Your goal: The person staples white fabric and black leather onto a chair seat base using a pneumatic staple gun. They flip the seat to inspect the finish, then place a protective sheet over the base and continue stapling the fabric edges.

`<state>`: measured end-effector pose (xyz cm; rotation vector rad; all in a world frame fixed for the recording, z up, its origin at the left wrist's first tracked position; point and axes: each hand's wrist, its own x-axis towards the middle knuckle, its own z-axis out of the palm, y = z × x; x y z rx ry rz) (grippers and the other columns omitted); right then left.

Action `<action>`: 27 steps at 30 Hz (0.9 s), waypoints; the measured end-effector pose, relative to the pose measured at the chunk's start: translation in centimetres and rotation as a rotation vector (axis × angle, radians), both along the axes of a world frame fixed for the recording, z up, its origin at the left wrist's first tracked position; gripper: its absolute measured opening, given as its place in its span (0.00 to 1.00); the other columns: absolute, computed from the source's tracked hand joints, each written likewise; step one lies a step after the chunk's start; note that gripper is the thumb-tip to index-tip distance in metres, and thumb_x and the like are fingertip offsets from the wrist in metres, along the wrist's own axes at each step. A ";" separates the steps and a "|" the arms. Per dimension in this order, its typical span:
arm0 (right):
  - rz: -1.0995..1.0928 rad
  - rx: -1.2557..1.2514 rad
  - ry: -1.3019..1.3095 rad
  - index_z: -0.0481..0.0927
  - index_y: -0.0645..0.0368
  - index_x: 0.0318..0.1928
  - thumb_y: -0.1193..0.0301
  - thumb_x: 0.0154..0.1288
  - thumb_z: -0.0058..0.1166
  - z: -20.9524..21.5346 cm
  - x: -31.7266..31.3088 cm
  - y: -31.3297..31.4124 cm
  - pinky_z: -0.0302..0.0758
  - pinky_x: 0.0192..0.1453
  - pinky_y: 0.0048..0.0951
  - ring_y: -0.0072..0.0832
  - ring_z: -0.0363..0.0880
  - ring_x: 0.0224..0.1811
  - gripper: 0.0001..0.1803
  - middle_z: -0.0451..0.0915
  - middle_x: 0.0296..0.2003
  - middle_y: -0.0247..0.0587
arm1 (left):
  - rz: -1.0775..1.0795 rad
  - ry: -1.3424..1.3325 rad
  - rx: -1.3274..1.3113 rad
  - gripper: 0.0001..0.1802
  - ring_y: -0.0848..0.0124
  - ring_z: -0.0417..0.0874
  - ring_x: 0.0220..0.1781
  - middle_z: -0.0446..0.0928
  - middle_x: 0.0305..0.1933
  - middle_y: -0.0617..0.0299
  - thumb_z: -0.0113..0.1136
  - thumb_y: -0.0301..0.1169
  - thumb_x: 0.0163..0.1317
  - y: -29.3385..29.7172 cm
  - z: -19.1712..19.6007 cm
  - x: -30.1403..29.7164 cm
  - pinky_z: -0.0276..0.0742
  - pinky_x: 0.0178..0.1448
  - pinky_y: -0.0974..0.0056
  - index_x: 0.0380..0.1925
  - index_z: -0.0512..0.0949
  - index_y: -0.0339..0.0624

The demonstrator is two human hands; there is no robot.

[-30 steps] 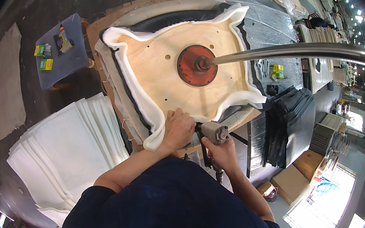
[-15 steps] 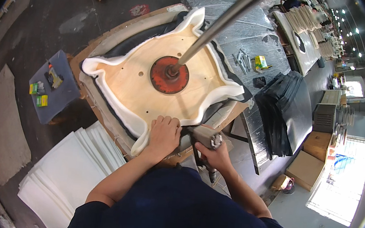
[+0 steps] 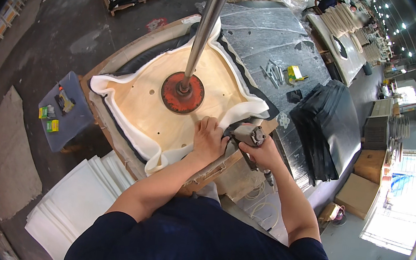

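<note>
A pale plywood panel (image 3: 133, 108) lies before me, its rim wrapped in white padding (image 3: 245, 110) with black fabric (image 3: 163, 53) beneath. A red round disc (image 3: 170, 92) on a metal pole (image 3: 206, 32) presses on the panel's middle. My left hand (image 3: 209, 140) is closed over the near edge, fingers curled onto the padding and thumb toward the tool. Just right of it, my right hand (image 3: 263, 155) grips a staple gun (image 3: 248, 133) by its handle, the nose close to the panel's edge. The left hand hides part of the padding there.
Metal staple strips (image 3: 275, 73) and a yellow-green box (image 3: 294, 73) lie on the plastic-covered table at right, beside stacked black sheets (image 3: 334, 129). White sheets (image 3: 78, 187) stand at lower left. A yellow-grey power tool (image 3: 65, 101) and small boxes rest on a low stand.
Both hands have moved right and up along the panel's near edge, the staple gun with them. My view has shifted, so the pole appears more upright.
</note>
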<state>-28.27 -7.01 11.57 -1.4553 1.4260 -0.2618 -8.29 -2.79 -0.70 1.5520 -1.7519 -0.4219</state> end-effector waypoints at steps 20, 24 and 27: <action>0.232 -0.102 0.267 0.83 0.57 0.70 0.61 0.63 0.81 -1.2 2.3 -4.2 0.85 0.63 0.41 0.44 0.92 0.57 0.37 0.93 0.53 0.52 | 0.021 0.071 0.137 0.13 0.35 0.55 0.89 0.70 0.80 0.46 0.73 0.36 0.64 0.2 -0.5 0.1 0.46 0.90 0.28 0.34 0.88 0.35; 0.151 0.096 0.246 0.82 0.53 0.73 0.64 0.65 0.81 0.2 2.8 -4.3 0.87 0.43 0.34 0.31 0.90 0.38 0.37 0.93 0.46 0.41 | 0.023 0.062 0.118 0.13 0.34 0.53 0.90 0.68 0.81 0.46 0.74 0.37 0.65 0.7 -0.8 0.4 0.46 0.90 0.26 0.35 0.88 0.36; 0.145 0.138 0.157 0.81 0.50 0.75 0.66 0.66 0.80 0.7 2.3 -3.7 0.81 0.32 0.28 0.19 0.82 0.29 0.37 0.91 0.43 0.34 | 0.027 0.095 0.105 0.13 0.34 0.54 0.90 0.68 0.81 0.46 0.73 0.37 0.65 0.5 -1.2 0.5 0.46 0.90 0.27 0.35 0.88 0.37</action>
